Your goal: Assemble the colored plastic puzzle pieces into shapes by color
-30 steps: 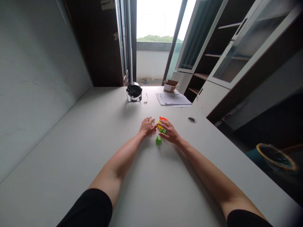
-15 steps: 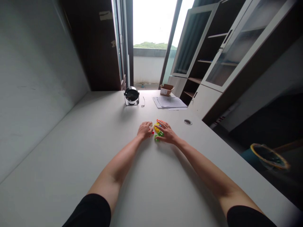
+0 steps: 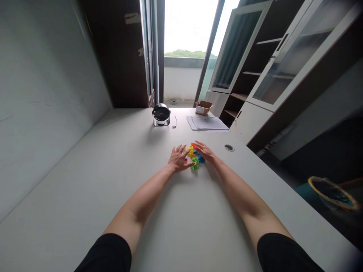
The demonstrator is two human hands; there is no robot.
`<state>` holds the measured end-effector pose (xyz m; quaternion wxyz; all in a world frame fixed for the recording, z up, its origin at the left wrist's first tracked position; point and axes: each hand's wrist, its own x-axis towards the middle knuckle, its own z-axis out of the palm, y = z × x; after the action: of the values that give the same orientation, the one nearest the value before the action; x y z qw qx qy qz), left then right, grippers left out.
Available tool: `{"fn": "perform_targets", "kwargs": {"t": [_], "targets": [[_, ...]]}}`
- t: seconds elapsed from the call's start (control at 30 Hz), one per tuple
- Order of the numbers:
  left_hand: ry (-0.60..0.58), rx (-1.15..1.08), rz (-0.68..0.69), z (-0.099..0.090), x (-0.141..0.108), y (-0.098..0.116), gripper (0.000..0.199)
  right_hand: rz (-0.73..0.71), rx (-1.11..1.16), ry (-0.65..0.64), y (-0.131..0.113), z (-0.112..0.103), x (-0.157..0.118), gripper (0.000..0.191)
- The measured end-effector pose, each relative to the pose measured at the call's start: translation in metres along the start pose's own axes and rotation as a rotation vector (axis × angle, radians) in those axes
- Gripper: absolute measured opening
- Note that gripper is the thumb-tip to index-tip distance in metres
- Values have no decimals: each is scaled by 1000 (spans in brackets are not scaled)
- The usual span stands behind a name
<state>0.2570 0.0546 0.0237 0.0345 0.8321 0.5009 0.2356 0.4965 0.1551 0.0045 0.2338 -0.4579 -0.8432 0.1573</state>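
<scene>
A small heap of coloured plastic pieces lies on the white table between my hands, too small to tell their exact kind. Green pieces [image 3: 195, 163] sit at the near side, yellow pieces [image 3: 191, 152] in the middle, blue pieces [image 3: 201, 158] to the right and an orange piece [image 3: 193, 145] at the far side. My left hand [image 3: 179, 158] rests at the heap's left edge with fingers spread, partly covering a red piece [image 3: 186, 160]. Curving round the right edge, my right hand [image 3: 204, 151] has its fingers extended over the orange and blue pieces. Neither hand grips anything visible.
Farther back on the table [image 3: 136, 181] stand a round black-and-silver device [image 3: 161, 115], a thin wire-like item [image 3: 175, 122], papers [image 3: 208, 123] and an open cardboard box [image 3: 203, 108]. A round cable hole [image 3: 229, 147] is at right. Beyond the table's right edge is a bin [image 3: 333, 192].
My left hand has spread its fingers and moved in over the heap's left side. My right hand has shifted outward, uncovering blue pieces. The view has turned slightly left.
</scene>
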Motion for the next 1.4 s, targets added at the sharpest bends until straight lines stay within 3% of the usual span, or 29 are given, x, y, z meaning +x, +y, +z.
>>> {"fn": "perform_targets", "kwargs": {"t": [0.17,0.37,0.53,0.7,1.03,1.2,1.4], "targets": [[-26,35,65,-3,-5,15,81,-21,78,-13,0,7,16,66],[-3,55,42,11,-3,36,78,-17,134,-12,-2,10,11,66],[-5,38,-50,11,6,20,87,32,147,51,-8,17,-2,63],[-74,-2,-54,11,16,4,92,46,95,109,-16,28,-4,59],[-58,11,-36,12,14,0,81,72,43,123,-30,37,2,55],[-30,2,-28,14,19,-8,84,39,15,61,-29,38,16,56],[-75,8,-17,9,28,-8,77,91,84,139,-29,41,12,58]]}}
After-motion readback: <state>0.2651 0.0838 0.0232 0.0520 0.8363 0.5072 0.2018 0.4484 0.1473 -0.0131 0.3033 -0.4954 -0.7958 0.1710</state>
